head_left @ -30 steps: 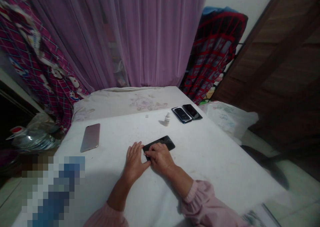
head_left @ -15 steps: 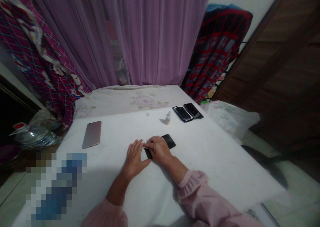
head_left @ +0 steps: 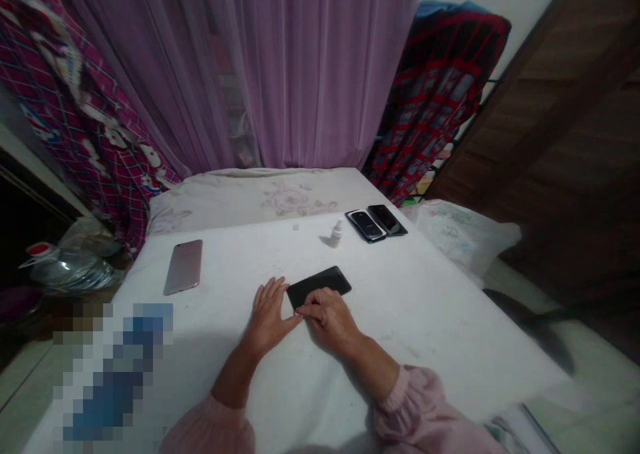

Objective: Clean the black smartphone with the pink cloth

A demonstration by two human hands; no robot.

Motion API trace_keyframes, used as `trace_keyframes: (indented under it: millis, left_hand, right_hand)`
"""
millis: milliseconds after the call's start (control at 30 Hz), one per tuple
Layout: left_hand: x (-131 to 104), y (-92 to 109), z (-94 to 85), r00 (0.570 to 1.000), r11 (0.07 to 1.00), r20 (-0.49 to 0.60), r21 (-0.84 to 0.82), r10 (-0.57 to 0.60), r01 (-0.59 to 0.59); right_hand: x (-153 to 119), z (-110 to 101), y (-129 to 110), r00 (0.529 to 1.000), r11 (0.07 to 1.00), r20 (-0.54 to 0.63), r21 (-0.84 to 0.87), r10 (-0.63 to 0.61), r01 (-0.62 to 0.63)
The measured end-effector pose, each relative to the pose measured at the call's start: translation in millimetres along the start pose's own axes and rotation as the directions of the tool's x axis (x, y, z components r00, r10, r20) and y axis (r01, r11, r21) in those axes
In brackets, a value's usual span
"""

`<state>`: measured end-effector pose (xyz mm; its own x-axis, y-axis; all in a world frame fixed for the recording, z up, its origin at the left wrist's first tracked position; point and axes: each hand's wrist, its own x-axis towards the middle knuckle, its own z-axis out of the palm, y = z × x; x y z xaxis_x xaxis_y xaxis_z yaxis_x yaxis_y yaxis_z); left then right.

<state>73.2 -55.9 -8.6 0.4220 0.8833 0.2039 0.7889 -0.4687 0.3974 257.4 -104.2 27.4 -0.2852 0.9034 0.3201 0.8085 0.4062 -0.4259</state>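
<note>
On the cloth [head_left: 425, 294], I see my left hand [head_left: 267, 317] spread by the phone's [head_left: 320, 281] left end; my right hand's [head_left: 331, 321] fingertips are together at its near corner.

- A broad bare stretch is left between the black phone [head_left: 320, 286] and the table's [head_left: 450, 327] right edge.
- The table's middle is blocked by that phone, its left end bordered by the left hand [head_left: 267, 317] and its near side covered by the right hand [head_left: 330, 321].
- Toward the left edge, the pink phone [head_left: 183, 267] is passed by a gap beside the left hand.
- The far right side is occupied by two dark phones [head_left: 387, 219] and, to their left, an upright bottle [head_left: 337, 235].
</note>
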Motion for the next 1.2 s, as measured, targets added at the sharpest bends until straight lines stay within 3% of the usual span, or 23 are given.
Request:
trace_keyframes:
  millis: [233, 467, 600, 833, 933, 1067, 1200]
  left_hand:
    - [1, 0, -1.7, 1.0, 1.0, 0.016, 0.005, 0.007, -0.007]
    - [1, -2, -3.5, 0.999, 1.0, 0.033, -0.023, 0.011, -0.01]
    - [1, 0, -2.4, 1.0, 1.0, 0.017, -0.01, 0.013, -0.013]
    - [0, 6, -0.1, 1.0, 1.0, -0.015, 0.012, -0.004, 0.004]
    - [0, 5, 1.3, 0.999, 1.0, -0.037, 0.008, 0.0, 0.001]
    - [-1, 4, 2.4, 0.999, 1.0, -0.046, 0.005, 0.005, -0.004]
    - [0, 4, 2.1, 0.999, 1.0, -0.046, -0.001, 0.002, -0.002]
  right_hand:
    - [-17, -19, 40, 0.993, 0.997, -0.095, -0.033, 0.069, -0.072]
    - [-29, -32, 80, 0.958, 0.968, -0.192, -0.09, 0.213, -0.233]
    - [-24, -28, 69, 0.966, 0.973, -0.165, -0.09, 0.198, -0.215]
    - [-10, -9, 15, 0.993, 0.994, -0.087, -0.067, 0.075, -0.081]
    - [-9, -3, 3, 0.997, 0.996, -0.061, -0.072, 0.04, -0.044]
    - [-11, -7, 11, 0.996, 0.996, -0.066, -0.067, 0.054, -0.059]
    - [-21, -21, 40, 0.983, 0.988, -0.123, -0.065, 0.134, -0.143]
